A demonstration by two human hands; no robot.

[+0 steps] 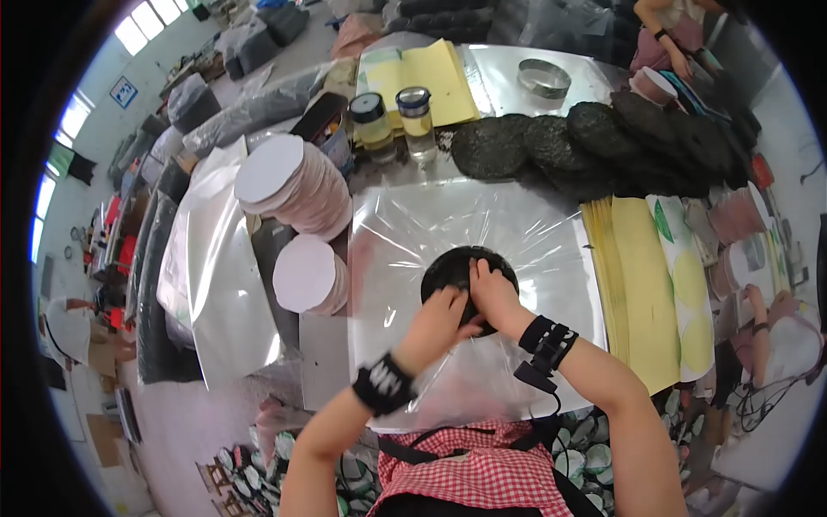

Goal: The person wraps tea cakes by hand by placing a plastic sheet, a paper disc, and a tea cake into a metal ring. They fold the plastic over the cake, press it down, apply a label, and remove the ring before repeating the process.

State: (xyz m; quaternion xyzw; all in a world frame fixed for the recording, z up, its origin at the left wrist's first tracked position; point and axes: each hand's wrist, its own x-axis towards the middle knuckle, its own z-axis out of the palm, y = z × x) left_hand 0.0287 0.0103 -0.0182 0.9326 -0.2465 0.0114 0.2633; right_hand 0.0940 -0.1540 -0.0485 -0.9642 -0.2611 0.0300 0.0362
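Observation:
A round, flat, black cake of moist-looking material (444, 263) lies on a sheet of clear plastic film (405, 233) in front of me. My left hand (435, 323) is at its lower left, slightly blurred, with bent fingers pressed to the cake. From the right, my right hand (498, 297) reaches onto its upper face, fingers together and curled against it. Both hands nearly meet over the middle and hide part of the cake. Several similar dark cakes (603, 129) lie overlapping at the back right.
Stacks of white round discs (306, 276) stand on the left. Two lidded jars (418, 125) and a metal ring (543, 77) are at the back. Yellow sheets (642, 293) lie on the right. A co-worker's hand (679, 65) shows at the upper right.

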